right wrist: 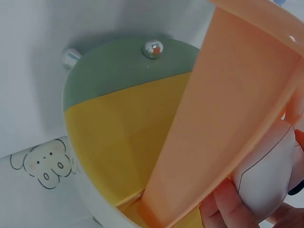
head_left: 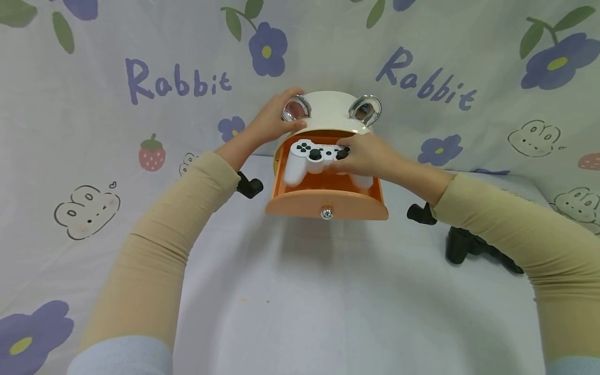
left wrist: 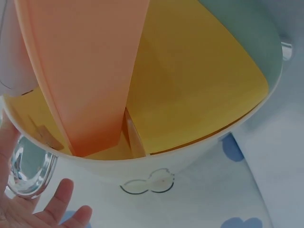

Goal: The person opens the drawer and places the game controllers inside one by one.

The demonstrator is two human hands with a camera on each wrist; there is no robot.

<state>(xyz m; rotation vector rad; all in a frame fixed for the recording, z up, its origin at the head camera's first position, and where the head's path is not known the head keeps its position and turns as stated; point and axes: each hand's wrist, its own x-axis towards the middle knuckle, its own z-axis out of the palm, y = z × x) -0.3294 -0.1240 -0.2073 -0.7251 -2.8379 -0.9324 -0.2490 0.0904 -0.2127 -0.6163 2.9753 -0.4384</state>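
A white rounded drawer box (head_left: 328, 107) with silver ear-shaped loops stands at the back of the table. Its top orange drawer (head_left: 300, 204) is pulled out, and a white game controller (head_left: 294, 165) with black thumbsticks is in it. My right hand (head_left: 363, 154) grips the controller's right side; in the right wrist view, fingers (right wrist: 230, 204) lie against the white controller (right wrist: 266, 171). My left hand (head_left: 276, 117) holds the box at its left silver ear (head_left: 296, 108), thumb in front. From the left wrist, some fingers (left wrist: 61, 194) are spread beside that ear.
Below the orange drawer are a yellow drawer (left wrist: 194, 80) and a green drawer (right wrist: 118, 71), both closed. Black objects lie on the white tabletop (head_left: 323, 302): one (head_left: 250, 186) by the left sleeve, others (head_left: 422, 213) near the right sleeve. A printed cloth (head_left: 178, 41) hangs behind.
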